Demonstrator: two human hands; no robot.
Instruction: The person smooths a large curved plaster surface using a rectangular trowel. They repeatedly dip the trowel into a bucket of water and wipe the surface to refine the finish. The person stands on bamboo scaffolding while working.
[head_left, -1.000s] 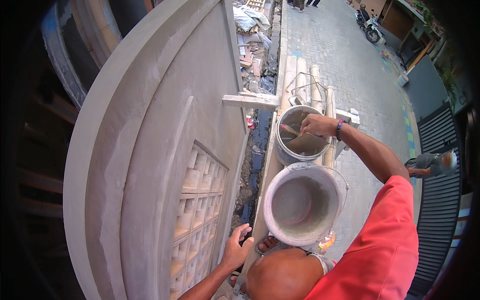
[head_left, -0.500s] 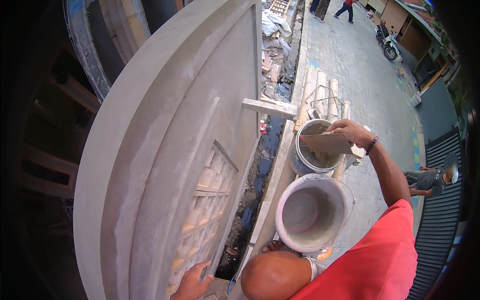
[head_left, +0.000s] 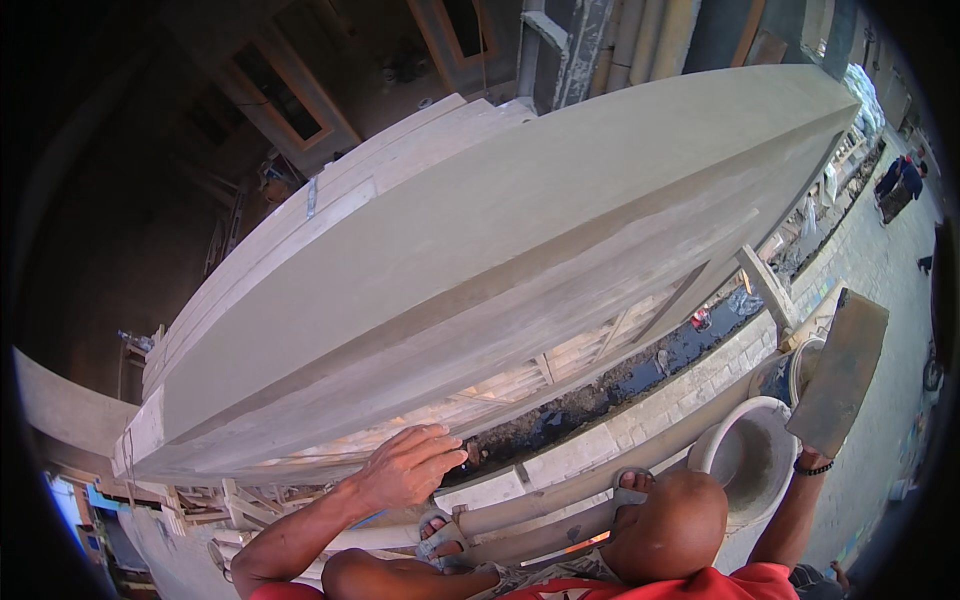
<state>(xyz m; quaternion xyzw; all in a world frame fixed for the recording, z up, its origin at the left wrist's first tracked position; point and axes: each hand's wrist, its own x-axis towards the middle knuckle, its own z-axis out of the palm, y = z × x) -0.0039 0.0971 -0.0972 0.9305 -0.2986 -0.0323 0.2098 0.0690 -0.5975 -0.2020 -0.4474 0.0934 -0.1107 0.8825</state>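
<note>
- Your right hand (head_left: 815,459) grips the board (head_left: 838,375) by the 2 buckets (head_left: 773,450), fingers hidden.
- Your left hand (head_left: 405,468) is empty, fingers loosely curled, near the wall (head_left: 520,200).
- Wall looks mostly smooth; can't tell what's left.

Open air spreads over the smooth grey wall (head_left: 520,215) across mid-frame, clear from the left hand (head_left: 412,468) at lower centre — but the flat board (head_left: 842,370), pale bucket (head_left: 712,450) and wooden beam (head_left: 766,288) crowd the right side, a bare knee (head_left: 680,525) bulging below.
</note>
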